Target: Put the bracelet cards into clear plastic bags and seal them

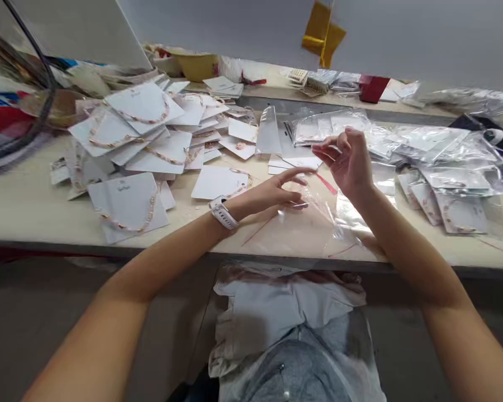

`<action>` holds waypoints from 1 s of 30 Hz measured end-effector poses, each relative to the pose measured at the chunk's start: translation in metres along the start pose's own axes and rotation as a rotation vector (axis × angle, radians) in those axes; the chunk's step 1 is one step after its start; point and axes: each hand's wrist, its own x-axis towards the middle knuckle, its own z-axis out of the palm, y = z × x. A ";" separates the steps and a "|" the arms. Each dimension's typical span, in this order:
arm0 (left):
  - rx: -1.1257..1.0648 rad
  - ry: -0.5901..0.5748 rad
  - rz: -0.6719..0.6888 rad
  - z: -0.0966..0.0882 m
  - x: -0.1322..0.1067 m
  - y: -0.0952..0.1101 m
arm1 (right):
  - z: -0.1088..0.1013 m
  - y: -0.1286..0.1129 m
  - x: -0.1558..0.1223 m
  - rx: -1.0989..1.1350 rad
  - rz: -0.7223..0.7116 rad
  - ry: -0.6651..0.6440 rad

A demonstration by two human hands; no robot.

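The clear bag (291, 230) lies on the table (201, 226) below and in front of the person's left hand (283, 192); its film is so see-through that I can't make out its full outline, nor its long axis. The left hand is half open, fingers bent and spread apart, pointing right; whether they touch the film is hard to see. The right hand (347, 162) is raised, its fingers curled and fingertips drawn together toward the left; I can't tell if anything is pinched there. A red strip (327, 183) sits between the hands, slanting from upper left to lower right.

One card (212, 183) lies beside the left wrist, its bracelet (243, 181) partly covered by the forearm. The heap of cards (142, 106) farther left overlaps too much to count. Glare blurs the bagged cards (461, 195) on the right. I count two hands, one white watch (223, 213) on the left wrist, and one yellow bowl (195, 66), its top cut off by the grey panel (235, 28).
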 end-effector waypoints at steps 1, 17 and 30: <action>0.056 -0.040 -0.003 0.000 0.001 0.001 | -0.002 0.002 0.002 -0.049 0.007 0.040; 0.083 -0.543 -0.050 0.012 -0.002 -0.010 | 0.061 0.015 0.008 -1.008 0.217 -0.553; 0.059 -0.759 0.045 0.012 0.002 -0.018 | 0.119 0.061 0.050 -1.301 0.527 -0.743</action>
